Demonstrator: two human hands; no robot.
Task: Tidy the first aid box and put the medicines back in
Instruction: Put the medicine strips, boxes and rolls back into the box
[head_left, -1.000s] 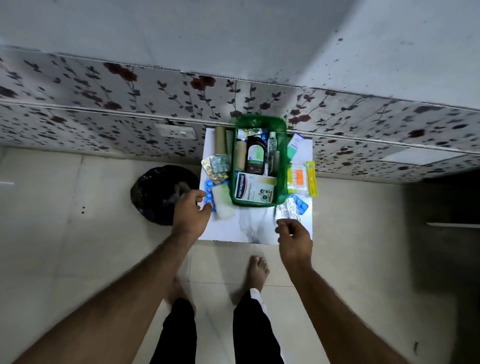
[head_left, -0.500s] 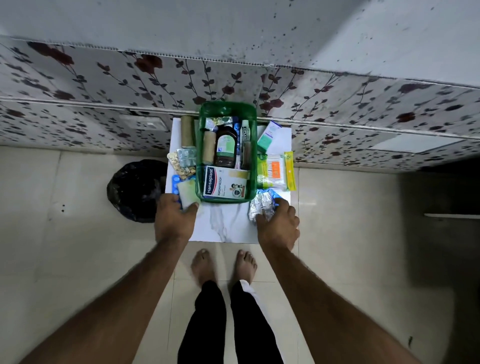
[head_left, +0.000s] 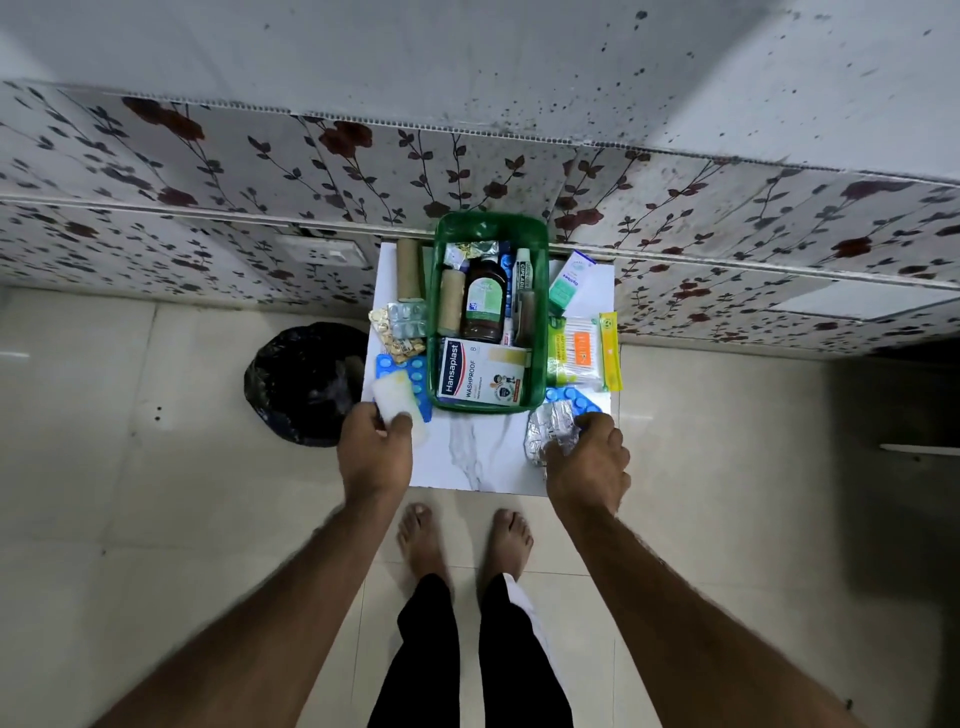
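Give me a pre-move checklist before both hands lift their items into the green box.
1. Left hand gripping the white packet: ok.
2. Right hand closed on the foil strips: ok.
3. Free space in the green box: not ok, floor looks covered.
4. Blue blister strip free of the packet: not ok, packet lies on it.
5. Foil strips all gathered: cannot tell, hand hides part.

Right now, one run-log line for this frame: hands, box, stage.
left hand: gripping pale white pad | right hand: on crumpled silver foil strips | green plastic first aid box: part filled | stage: picking up loose medicines
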